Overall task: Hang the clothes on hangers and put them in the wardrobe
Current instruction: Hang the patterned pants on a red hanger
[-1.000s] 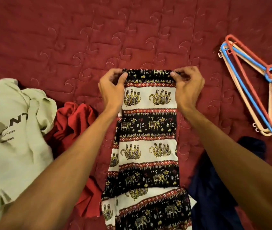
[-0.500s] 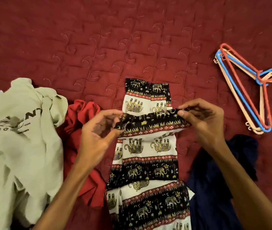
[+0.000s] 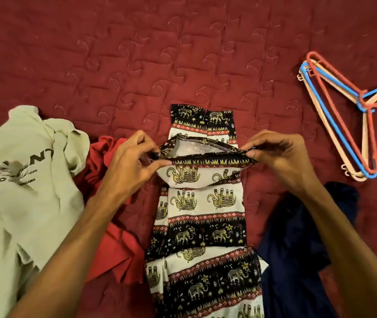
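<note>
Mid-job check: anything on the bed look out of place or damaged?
Nothing damaged. The left hand and right hand pinch the elephant-print garment at its edge. The cream T-shirt, red garment and navy garment lie crumpled beside it; the hangers lie stacked apart at right.

Bare quilt runs open from 10 to 1 o'clock. At 2 o'clock, hangers lie near the edge. A cream shirt and red cloth crowd 8 to 9 o'clock. Navy cloth fills 4 o'clock, just beside the central trousers.
</note>
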